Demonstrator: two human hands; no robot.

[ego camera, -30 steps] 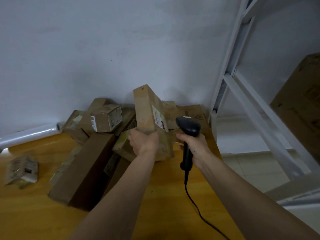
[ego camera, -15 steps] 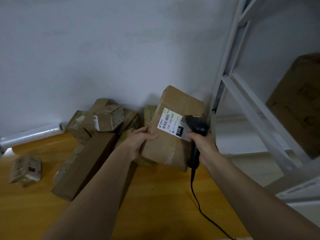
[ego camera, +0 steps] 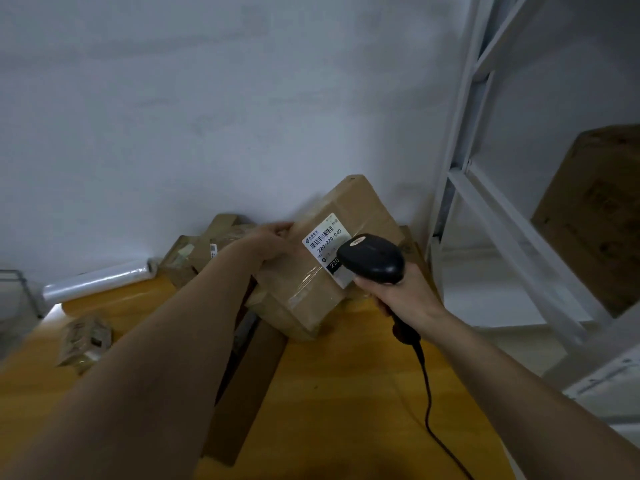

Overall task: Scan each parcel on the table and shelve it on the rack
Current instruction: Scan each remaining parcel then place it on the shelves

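Note:
My left hand point(ego camera: 272, 242) grips the left edge of a brown cardboard parcel point(ego camera: 311, 289) and holds it tilted above the table, its white barcode label point(ego camera: 323, 237) facing me. In my right hand point(ego camera: 398, 292) I hold a black corded barcode scanner point(ego camera: 372, 258) by its handle. The scanner's head sits right over the lower right part of the label. A heap of other brown parcels point(ego camera: 194, 251) lies against the wall behind my left arm. The white metal rack point(ego camera: 485, 209) stands on the right.
A long brown box point(ego camera: 249, 386) lies on the yellow table point(ego camera: 346, 393) under my left arm. A small wrapped packet point(ego camera: 85, 339) lies at the left, and a roll of clear film point(ego camera: 97, 280) rests along the wall. A large carton point(ego camera: 595, 216) sits on the rack.
The parcel has been turned label-up and lifted closer to me. The scanner has moved up and over the label. The view has tilted, and more of the rack shows.

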